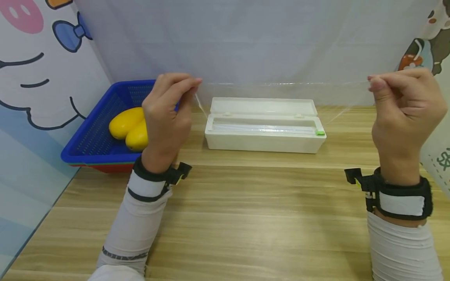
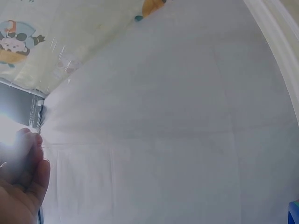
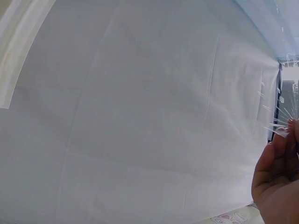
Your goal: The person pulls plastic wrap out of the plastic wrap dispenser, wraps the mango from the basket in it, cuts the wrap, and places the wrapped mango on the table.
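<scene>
A clear sheet of plastic wrap [image 1: 281, 89] stretches between both raised hands and runs down to the white wrap dispenser box [image 1: 265, 142] on the table. One corner is pinched between the thumb and fingers of my left hand [image 1: 170, 109]. At the opposite corner my right hand [image 1: 404, 109] pinches the film the same way, with the other fingers curled in. The box's lid [image 1: 263, 106] stands tipped back, and a small green cutter slide [image 1: 320, 132] sits at its right end. In the right wrist view, creases in the film fan out from the right fingertips [image 3: 292, 123].
Left of the dispenser stands a blue basket [image 1: 75, 154] holding yellow mangoes [image 1: 126, 121], partly hidden by the left hand. A red basket [image 1: 116, 168] shows beneath it. A pale grey sheet [image 1: 246, 39] hangs behind the wooden table [image 1: 263, 222], with cartoon-printed panels on both sides.
</scene>
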`<state>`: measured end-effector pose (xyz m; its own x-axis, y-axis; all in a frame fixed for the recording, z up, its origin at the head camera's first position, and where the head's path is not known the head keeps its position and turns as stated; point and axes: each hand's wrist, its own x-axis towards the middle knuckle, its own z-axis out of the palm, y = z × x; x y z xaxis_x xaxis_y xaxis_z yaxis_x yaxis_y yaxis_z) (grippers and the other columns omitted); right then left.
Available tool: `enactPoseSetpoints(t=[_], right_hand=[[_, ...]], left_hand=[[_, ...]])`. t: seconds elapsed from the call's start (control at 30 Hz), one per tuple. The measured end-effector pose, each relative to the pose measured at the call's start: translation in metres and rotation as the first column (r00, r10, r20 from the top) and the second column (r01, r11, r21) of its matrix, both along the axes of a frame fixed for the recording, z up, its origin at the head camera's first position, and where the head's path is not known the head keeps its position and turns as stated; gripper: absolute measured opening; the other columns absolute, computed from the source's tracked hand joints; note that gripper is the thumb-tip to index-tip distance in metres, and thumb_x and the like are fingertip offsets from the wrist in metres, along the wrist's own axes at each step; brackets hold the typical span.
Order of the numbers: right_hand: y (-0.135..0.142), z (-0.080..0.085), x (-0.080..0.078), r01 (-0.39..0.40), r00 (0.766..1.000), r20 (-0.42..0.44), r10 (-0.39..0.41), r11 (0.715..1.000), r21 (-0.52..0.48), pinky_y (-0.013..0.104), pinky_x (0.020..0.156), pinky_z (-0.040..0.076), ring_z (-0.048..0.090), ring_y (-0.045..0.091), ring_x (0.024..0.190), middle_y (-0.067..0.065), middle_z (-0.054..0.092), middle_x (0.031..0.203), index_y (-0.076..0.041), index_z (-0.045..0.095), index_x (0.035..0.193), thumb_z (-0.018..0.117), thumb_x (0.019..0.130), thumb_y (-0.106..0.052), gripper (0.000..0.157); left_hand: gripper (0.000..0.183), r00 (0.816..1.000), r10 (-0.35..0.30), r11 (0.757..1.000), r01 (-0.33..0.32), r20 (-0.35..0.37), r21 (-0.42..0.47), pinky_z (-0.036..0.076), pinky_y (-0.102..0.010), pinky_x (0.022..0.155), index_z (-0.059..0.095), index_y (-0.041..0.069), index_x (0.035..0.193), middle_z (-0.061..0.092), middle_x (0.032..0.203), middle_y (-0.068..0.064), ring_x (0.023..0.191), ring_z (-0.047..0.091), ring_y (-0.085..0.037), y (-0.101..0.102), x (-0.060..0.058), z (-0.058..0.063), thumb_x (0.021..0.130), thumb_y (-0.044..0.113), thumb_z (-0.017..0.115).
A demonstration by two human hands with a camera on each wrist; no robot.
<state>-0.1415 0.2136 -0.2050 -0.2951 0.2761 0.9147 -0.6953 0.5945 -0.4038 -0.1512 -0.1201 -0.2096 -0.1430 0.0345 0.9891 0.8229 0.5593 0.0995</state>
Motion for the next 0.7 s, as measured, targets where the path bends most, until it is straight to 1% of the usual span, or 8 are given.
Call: enactPoseSetpoints(t=[0.2,0.33,0.5,0.7], right_hand=[[0.0004,0.0008,0.0012,-0.042,0.999,-0.011,0.042,0.999,-0.029,0.013,0.066,0.042,0.055,0.006,0.077,-0.019,0.054,0.08,0.02,0.068,0.078,0.067,0.084,0.006,0.016],[0.0009,0.0012,0.0015,-0.062,0.998,-0.023,0.061,0.997,-0.05,0.013,0.066,0.042,0.056,0.007,0.077,-0.018,0.054,0.08,0.02,0.068,0.078,0.067,0.083,0.007,0.014],[0.0008,0.0023,0.0034,-0.049,0.999,-0.009,0.048,0.998,-0.04,0.013,0.067,0.042,0.056,0.008,0.08,-0.019,0.053,0.08,0.018,0.069,0.079,0.066,0.084,0.006,0.014],[-0.0002,0.0039,0.0072,-0.043,0.999,0.007,0.043,0.999,-0.027,0.013,0.066,0.039,0.054,0.005,0.078,-0.02,0.052,0.082,0.017,0.07,0.082,0.064,0.086,0.005,0.013]], left_hand=[[0.012,1.0,-0.003,1.0,0.003,-0.01,0.002,0.05,-0.036,0.06,0.072,-0.011,0.085,0.066,0.079,-0.023,0.075,0.055,-0.026,0.001,0.002,0.0007,0.087,-0.005,0.062],[0.012,1.0,-0.003,1.0,0.003,-0.017,0.013,0.049,-0.036,0.06,0.072,-0.01,0.085,0.066,0.079,-0.023,0.075,0.056,-0.026,0.0017,0.0041,0.0017,0.088,-0.005,0.062],[0.013,1.0,0.0,1.0,0.0,-0.016,0.024,0.049,-0.035,0.06,0.073,-0.01,0.085,0.067,0.079,-0.023,0.075,0.056,-0.026,0.0016,0.0064,0.0029,0.088,-0.004,0.062],[0.013,0.999,-0.008,0.999,0.009,-0.033,0.037,0.045,-0.033,0.057,0.073,-0.009,0.084,0.067,0.078,-0.022,0.073,0.055,-0.027,0.001,0.0082,0.0044,0.088,-0.003,0.062]])
